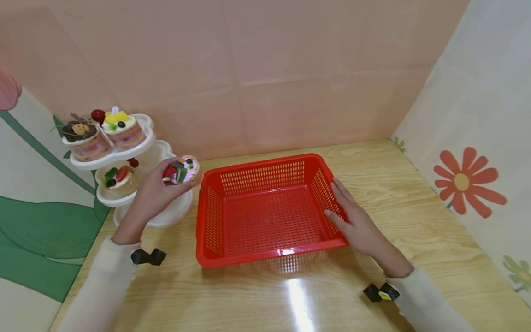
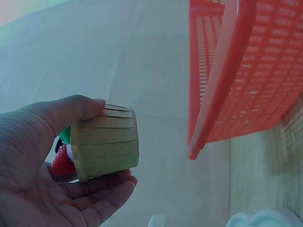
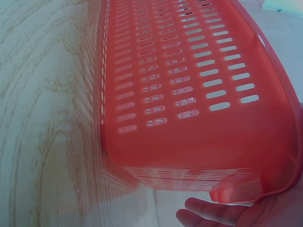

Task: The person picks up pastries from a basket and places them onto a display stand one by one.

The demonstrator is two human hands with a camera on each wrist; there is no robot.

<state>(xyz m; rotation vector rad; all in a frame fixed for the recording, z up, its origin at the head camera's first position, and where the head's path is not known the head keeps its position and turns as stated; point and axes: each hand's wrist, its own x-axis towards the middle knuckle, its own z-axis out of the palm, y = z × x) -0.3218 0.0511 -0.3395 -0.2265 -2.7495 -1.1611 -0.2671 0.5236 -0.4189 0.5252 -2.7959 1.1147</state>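
My left hand [image 1: 159, 188] grips a small fruit-topped toy cake [image 1: 187, 169] between thumb and fingers, just off the left rim of a red plastic basket [image 1: 265, 252]. In the left wrist view the cake's pleated, pale yellow side [image 2: 109, 142] faces the basket. Its red and green toppings sit against the palm. At the basket's right side, my right hand [image 1: 358, 226] holds the rim, thumb over the inner edge and fingers along the outside. Nothing lies inside the basket.
A white tiered stand [image 1: 176, 212] is at the left. Two toy cakes, one dark-topped [image 1: 85, 138] and one yellow-topped [image 1: 124, 129], sit on its top tier. Another toy cake [image 1: 120, 180] is on the middle tier. A pink backdrop [image 1: 290, 106] rises behind the wooden table [image 1: 415, 221].
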